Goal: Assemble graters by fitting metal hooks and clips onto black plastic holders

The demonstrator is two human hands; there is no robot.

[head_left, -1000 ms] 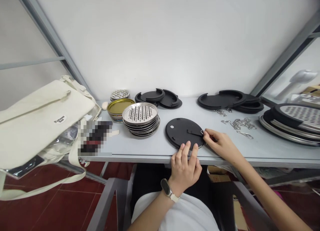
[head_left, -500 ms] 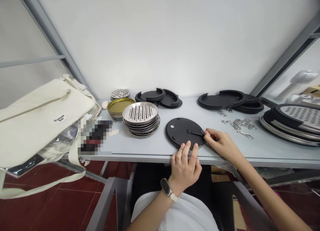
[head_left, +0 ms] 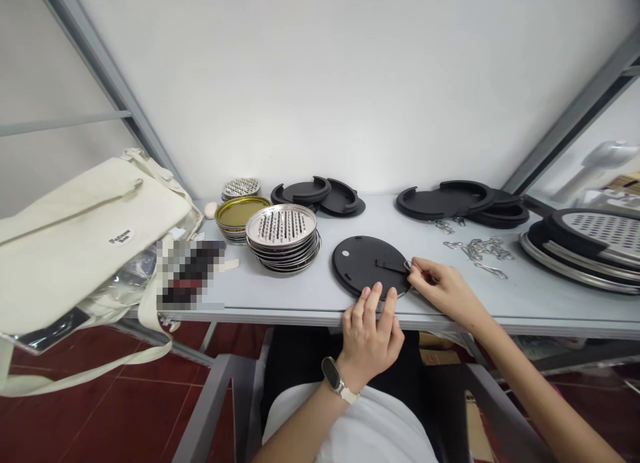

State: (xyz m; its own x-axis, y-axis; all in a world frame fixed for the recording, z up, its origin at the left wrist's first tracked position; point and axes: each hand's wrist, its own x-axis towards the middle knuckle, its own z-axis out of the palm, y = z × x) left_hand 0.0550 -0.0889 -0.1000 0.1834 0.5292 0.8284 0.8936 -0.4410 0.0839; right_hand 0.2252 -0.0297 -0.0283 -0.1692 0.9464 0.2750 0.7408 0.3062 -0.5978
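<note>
A round black disc (head_left: 367, 259) lies on the table near its front edge, with a pale round spot and a dark strip on its top. The spread fingers of my left hand (head_left: 370, 333) rest on the disc's near rim, pressing from the front. At the disc's right edge, my right hand (head_left: 440, 286) pinches a small metal wire clip (head_left: 408, 265), whose loop shows just past the fingertips by the end of the strip. The rest of that clip is hidden by the fingers. Several loose wire clips (head_left: 483, 249) lie to the right of this hand.
Stacked round grater plates (head_left: 281, 226) and gold lids (head_left: 242, 213) stand left of the disc. Black ring-shaped holders (head_left: 445, 201) lie along the wall. At far right is a stack of larger graters (head_left: 605, 233). A cream bag (head_left: 95, 229) hangs over the left end.
</note>
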